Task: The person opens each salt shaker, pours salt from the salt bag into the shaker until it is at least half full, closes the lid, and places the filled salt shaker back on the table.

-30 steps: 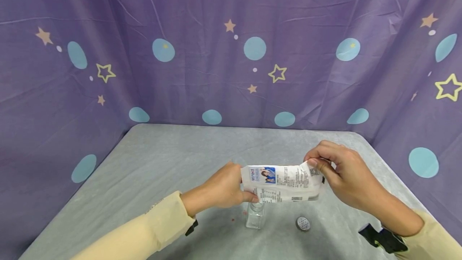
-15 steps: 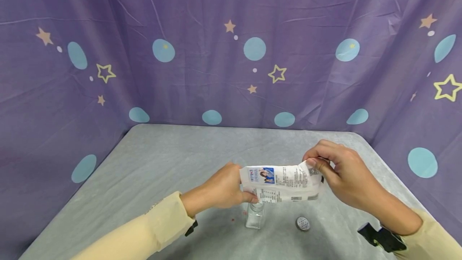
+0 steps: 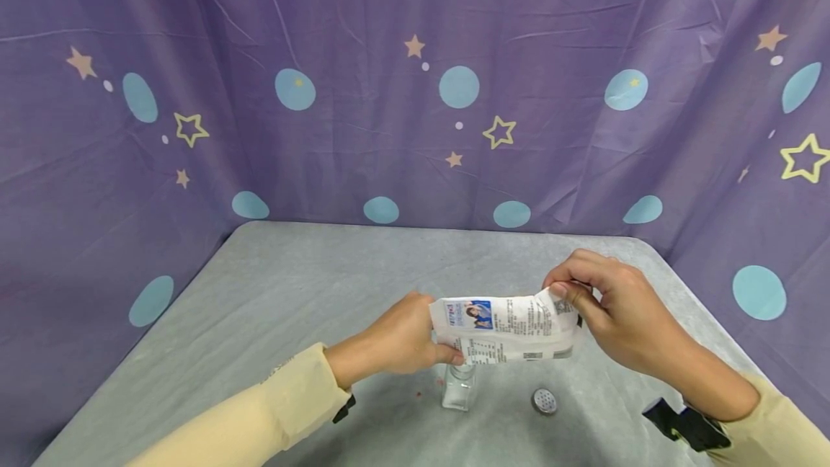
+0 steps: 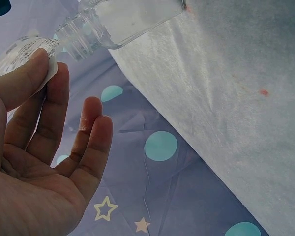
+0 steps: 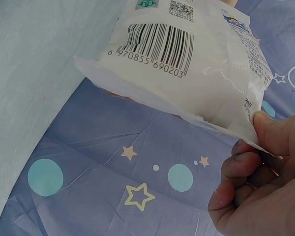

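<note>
A white printed packet [image 3: 512, 330] lies tilted sideways over a small clear glass jar [image 3: 457, 396]. My left hand [image 3: 403, 337] pinches the packet's left end between thumb and fingers, just above the jar. My right hand [image 3: 625, 312] grips its raised upper right corner. In the left wrist view, the packet's end [image 4: 24, 56] is close beside the threaded neck of the uncapped jar [image 4: 81, 34]; two fingers stand free. The right wrist view shows the barcode side of the packet [image 5: 187, 93], its sealed edge pinched at the corner. A whitish layer shows inside the jar.
A round perforated metal shaker lid [image 3: 544, 401] lies on the grey-covered table [image 3: 324, 272], right of the jar. Small red specks [image 3: 418, 394] mark the cloth left of the jar. A purple patterned curtain [image 3: 363, 157] surrounds the table.
Both hands and the packet stay almost in place, the packet shifting very slightly left. The bottom of the jar looks whiter now than before.
</note>
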Demonstrator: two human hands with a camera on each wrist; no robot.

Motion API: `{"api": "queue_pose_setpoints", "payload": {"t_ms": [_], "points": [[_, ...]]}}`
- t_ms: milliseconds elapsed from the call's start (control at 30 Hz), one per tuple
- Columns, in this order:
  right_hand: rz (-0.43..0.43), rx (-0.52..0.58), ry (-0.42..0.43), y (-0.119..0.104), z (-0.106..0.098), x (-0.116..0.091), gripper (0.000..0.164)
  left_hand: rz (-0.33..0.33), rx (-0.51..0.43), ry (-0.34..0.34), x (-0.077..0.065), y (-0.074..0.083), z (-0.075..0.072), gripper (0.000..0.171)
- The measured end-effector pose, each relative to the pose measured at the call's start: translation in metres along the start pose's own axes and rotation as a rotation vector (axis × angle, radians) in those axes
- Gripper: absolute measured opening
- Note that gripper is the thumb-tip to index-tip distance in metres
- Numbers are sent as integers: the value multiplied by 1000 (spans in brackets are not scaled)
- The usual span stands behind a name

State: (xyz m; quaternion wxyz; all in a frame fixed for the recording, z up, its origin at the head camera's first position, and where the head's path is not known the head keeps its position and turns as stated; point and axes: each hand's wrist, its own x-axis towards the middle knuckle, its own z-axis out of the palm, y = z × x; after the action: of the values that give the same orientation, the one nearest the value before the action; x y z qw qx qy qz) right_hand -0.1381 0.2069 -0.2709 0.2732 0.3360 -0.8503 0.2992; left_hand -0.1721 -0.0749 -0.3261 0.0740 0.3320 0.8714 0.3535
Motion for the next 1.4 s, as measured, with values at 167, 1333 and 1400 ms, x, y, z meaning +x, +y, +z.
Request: {"api": "queue_pose_setpoints", "payload": {"t_ms": [167, 1333, 1400], "points": [[0, 1, 3, 0, 0, 0, 36, 1, 6, -2, 1, 0, 0, 40], [-3, 0, 7, -1, 1, 1, 35, -16, 3, -4, -1, 0, 0, 40], [-2, 5, 5, -1, 1, 1, 36, -13, 9, -2, -1, -1, 1, 39]]}}
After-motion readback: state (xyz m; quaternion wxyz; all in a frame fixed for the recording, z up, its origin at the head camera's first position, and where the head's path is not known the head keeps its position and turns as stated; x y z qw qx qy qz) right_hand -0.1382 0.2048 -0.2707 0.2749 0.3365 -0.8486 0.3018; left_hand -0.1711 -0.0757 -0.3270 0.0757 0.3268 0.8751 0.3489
